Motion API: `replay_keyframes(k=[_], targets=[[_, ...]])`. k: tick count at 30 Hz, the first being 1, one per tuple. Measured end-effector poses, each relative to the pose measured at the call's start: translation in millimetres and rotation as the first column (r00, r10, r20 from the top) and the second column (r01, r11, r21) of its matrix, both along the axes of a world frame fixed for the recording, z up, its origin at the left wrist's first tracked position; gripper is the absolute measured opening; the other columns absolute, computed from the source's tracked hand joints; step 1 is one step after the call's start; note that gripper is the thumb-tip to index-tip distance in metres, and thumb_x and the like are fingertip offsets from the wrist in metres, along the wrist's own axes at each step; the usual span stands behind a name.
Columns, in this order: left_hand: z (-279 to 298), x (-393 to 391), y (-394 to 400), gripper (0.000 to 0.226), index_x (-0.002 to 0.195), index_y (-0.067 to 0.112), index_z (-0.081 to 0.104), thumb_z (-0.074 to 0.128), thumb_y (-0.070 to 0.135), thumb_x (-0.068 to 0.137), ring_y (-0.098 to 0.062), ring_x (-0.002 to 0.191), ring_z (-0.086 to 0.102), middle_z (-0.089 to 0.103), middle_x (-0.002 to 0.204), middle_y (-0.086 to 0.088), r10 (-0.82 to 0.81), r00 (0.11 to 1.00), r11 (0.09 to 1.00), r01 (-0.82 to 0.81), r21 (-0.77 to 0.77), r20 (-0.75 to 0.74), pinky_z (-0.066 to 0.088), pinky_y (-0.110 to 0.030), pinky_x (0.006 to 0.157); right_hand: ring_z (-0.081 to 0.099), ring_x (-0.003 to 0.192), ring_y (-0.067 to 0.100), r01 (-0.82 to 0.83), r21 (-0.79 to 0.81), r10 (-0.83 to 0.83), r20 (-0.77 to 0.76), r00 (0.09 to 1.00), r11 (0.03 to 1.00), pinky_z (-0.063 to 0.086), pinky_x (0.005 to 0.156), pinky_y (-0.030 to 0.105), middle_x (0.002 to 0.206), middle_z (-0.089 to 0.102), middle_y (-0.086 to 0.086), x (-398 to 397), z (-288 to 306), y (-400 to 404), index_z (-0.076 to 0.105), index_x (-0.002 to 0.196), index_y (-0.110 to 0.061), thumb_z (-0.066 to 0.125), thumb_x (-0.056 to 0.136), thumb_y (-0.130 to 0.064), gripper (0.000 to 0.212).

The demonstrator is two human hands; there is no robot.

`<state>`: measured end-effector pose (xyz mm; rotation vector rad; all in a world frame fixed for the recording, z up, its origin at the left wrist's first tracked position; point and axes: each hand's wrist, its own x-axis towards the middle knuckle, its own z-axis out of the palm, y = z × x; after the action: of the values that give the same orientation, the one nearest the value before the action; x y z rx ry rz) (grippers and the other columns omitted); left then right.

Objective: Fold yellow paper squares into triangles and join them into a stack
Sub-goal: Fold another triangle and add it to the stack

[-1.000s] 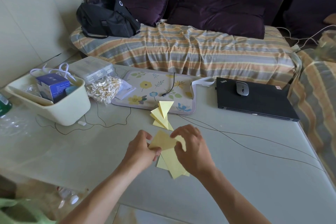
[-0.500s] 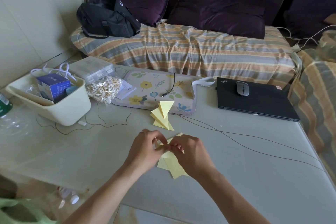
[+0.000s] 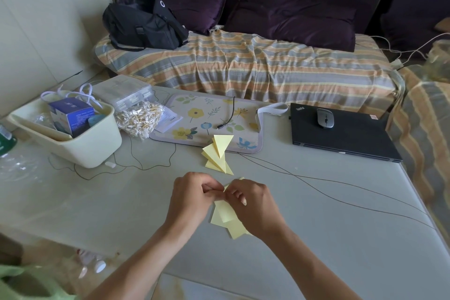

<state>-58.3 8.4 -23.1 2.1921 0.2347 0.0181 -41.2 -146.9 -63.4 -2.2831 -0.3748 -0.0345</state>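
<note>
Yellow paper square [image 3: 225, 212] sits pinched between both hands just above the grey tabletop [image 3: 341, 238], left hand [image 3: 192, 198] and right hand [image 3: 253, 204] meeting fingertip to fingertip; the joined triangle stack [image 3: 219, 153] lies just beyond them

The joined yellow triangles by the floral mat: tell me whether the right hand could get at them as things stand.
Probably yes, once it lets go. The joined triangles lie just beyond the right hand with bare table between. But that hand and the left hand are both pinching the yellow paper being folded.
</note>
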Motion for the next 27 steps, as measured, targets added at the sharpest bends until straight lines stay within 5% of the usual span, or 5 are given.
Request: replay_keyframes(k=[7, 14, 27], targets=[[0.7, -1.0, 2.6, 0.012, 0.076, 0.021, 0.081, 0.088, 0.012, 0.074, 0.006, 0.061, 0.064, 0.07, 0.061, 0.013, 0.098, 0.994, 0.995, -0.098, -0.002, 0.048, 0.042, -0.006, 0.056, 0.056, 0.071, 0.018, 0.154, -0.065, -0.157, -0.045, 0.987, 0.986, 0.037, 0.056, 0.018, 0.08, 0.065, -0.002, 5.8, -2.9, -2.9, 0.067, 0.084, -0.01, 0.063, 0.094, -0.013, 0.011], [-0.5, -1.3, 2.7, 0.013, 0.074, 0.02, 0.08, 0.087, 0.008, 0.075, 0.005, 0.062, 0.064, 0.069, 0.06, 0.012, 0.118, 0.99, 0.993, -0.12, 0.021, 0.072, 0.042, -0.006, 0.057, 0.057, 0.084, 0.025, 0.069, -0.206, -0.093, -0.107, 0.99, 0.976, 0.044, 0.069, 0.031, 0.098, 0.063, 0.006, 5.5, -6.7, -4.9, 0.063, 0.095, -0.008, 0.05, 0.096, -0.005, 0.014], [-5.3, 1.2, 2.3, 0.02, 0.072, 0.019, 0.077, 0.078, 0.002, 0.082, 0.007, 0.061, 0.061, 0.069, 0.061, 0.013, 0.112, 0.991, 0.992, -0.116, 0.042, 0.078, 0.042, -0.006, 0.056, 0.06, 0.077, 0.029, 0.277, -0.115, -0.292, -0.138, 0.947, 0.954, 0.041, 0.059, 0.031, 0.084, 0.067, 0.008, 5.0, -4.0, -8.5, 0.064, 0.084, -0.002, 0.046, 0.089, 0.003, 0.019]])
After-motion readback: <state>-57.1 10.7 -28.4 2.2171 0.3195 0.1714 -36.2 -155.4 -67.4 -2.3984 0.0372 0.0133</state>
